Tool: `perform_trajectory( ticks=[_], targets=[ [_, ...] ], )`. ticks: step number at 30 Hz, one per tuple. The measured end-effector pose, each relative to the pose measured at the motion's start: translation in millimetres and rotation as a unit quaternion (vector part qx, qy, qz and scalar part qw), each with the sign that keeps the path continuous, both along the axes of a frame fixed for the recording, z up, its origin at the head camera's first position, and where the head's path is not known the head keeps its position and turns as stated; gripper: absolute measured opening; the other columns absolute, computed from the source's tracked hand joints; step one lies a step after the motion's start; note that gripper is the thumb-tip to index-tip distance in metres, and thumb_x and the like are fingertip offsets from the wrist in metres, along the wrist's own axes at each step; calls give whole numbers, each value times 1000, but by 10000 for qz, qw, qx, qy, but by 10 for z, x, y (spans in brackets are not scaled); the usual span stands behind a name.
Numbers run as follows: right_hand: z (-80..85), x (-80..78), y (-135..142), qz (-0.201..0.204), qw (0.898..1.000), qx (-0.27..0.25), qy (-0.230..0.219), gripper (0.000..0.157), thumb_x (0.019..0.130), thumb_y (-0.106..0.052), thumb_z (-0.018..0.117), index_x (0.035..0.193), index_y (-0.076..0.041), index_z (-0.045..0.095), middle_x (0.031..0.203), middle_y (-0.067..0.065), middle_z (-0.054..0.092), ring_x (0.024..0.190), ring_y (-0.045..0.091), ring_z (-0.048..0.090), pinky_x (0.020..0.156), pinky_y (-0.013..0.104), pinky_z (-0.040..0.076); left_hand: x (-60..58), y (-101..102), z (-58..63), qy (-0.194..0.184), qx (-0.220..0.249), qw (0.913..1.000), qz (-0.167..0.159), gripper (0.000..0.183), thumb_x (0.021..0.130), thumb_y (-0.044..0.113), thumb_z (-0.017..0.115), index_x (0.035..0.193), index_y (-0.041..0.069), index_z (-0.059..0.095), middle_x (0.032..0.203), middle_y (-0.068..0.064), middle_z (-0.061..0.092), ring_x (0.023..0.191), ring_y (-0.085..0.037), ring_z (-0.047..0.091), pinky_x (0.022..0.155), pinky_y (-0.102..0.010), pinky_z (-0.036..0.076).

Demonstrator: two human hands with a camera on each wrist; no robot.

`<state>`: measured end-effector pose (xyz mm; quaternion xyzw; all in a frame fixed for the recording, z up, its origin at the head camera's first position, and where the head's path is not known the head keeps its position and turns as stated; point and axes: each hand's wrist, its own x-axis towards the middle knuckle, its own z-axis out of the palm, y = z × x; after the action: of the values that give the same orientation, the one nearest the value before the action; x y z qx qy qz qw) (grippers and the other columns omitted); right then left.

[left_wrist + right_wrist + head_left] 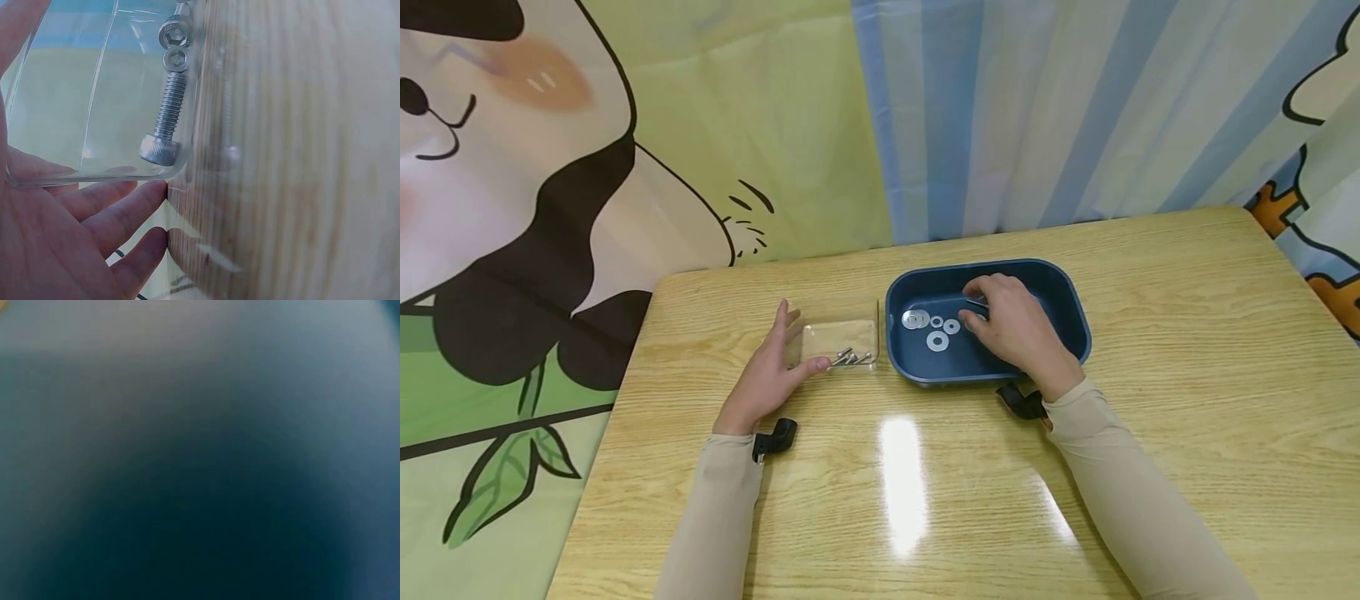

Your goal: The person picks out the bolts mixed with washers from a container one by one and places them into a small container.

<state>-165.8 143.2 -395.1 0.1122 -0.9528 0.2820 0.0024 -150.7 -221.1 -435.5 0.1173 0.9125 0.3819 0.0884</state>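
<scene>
In the head view, my left hand (767,367) rests against the left end of a clear plastic box (827,312), thumb along its near side. Several socket-head bolts (852,357) lie in the box; the left wrist view shows one bolt (167,115) close up, with extended fingers (125,212) touching the box's outside. My right hand (1011,325) reaches into a dark blue tray (932,371), thumb and forefinger bent about a slim dark metal piece (976,303). Flat washers (937,341) lie to its left. Only a dark blur fills the right wrist view.
Box and tray stand side by side on a wood-grain table (970,500), the tray on the right. Behind the table hangs a printed curtain (790,125). A black camera mount sits at each wrist.
</scene>
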Motion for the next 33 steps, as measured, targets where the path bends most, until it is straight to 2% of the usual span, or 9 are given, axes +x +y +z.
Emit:
perform_trajectory(
  ticks=[12, 24, 33],
  targets=[
    [-75, -24, 30, -98, 9992, 291, -273, 41, 99, -22, 65, 132, 2, 60, 126, 22, 59, 121, 41, 49, 100, 54, 42, 9, 4, -8, -8, -18, 10000, 29, 112, 93, 50, 70, 159, 27, -17, 165, -9, 23, 147, -38, 28, 115, -62, 24],
    [-127, -61, 27, -31, 9961, 716, -509, 45, 100, -18, 62, 138, 5, 56, 135, 28, 54, 123, 45, 46, 106, 55, 37, 7, -7, -10, -15, 17, 10000, 72, 111, 92, 51, 70, 158, 32, -17, 165, -7, 23, 147, -36, 30, 114, -61, 26],
    [-167, -55, 42, 111, 9931, 1048, -512, 45, 100, -15, 62, 136, 11, 55, 134, 31, 52, 123, 48, 45, 107, 56, 37, -4, 5, -10, 3, 17, 10000, 80, 111, 92, 50, 70, 159, 29, -16, 165, -7, 23, 147, -36, 29, 115, -62, 25]
  ],
)
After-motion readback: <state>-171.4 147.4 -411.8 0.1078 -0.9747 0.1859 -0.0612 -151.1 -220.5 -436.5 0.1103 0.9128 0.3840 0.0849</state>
